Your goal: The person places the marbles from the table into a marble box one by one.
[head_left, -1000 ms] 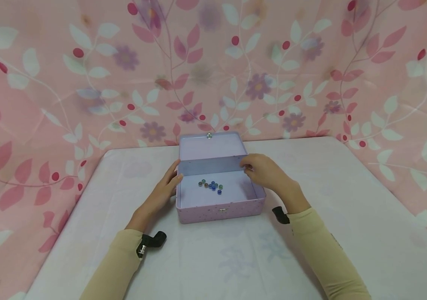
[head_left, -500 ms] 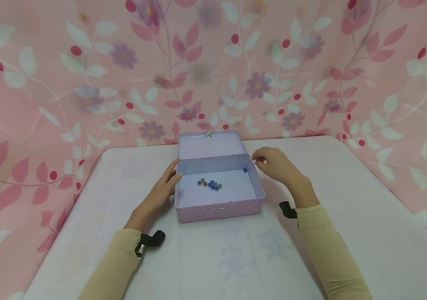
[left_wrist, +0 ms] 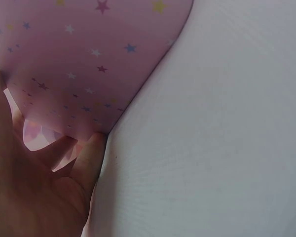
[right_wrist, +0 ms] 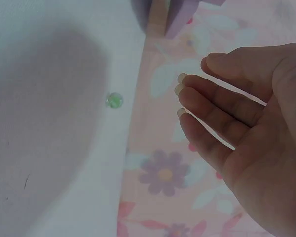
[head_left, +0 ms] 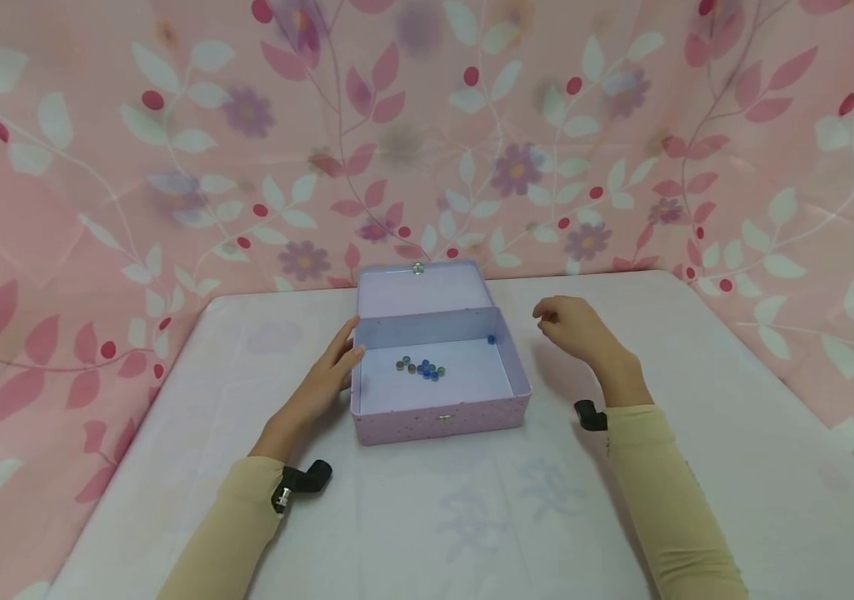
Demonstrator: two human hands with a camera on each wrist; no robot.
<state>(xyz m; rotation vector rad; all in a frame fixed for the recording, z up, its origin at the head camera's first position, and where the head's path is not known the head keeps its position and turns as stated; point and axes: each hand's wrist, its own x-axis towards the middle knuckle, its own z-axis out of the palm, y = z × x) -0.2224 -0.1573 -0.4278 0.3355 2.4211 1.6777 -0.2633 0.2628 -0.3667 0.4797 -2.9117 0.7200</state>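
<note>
A pink-purple tin box [head_left: 441, 427] with a star pattern stands on the table with its lid folded back. Several small glass marbles [head_left: 427, 372], blue, green and brownish, lie grouped on its floor. A single blue marble [head_left: 491, 339] is in the far right corner. Against the box's left wall rests my left hand [head_left: 314, 387], fingers and thumb extended and touching the side. To the right of the box my right hand [head_left: 580, 333] hovers with loosely bent fingers, holding nothing. In the right wrist view a clear green marble [right_wrist: 115, 100] lies on the table near its fingertips.
A white cloth [head_left: 427, 517] covers the table. Pink floral fabric [head_left: 412, 133] hangs behind it and at both sides. The raised lid [head_left: 427, 292] leans back near the table's far edge.
My right hand has moved from over the box's right wall out to the right. The blue marble in the far corner came into view. One blue marble shifted towards the group.
</note>
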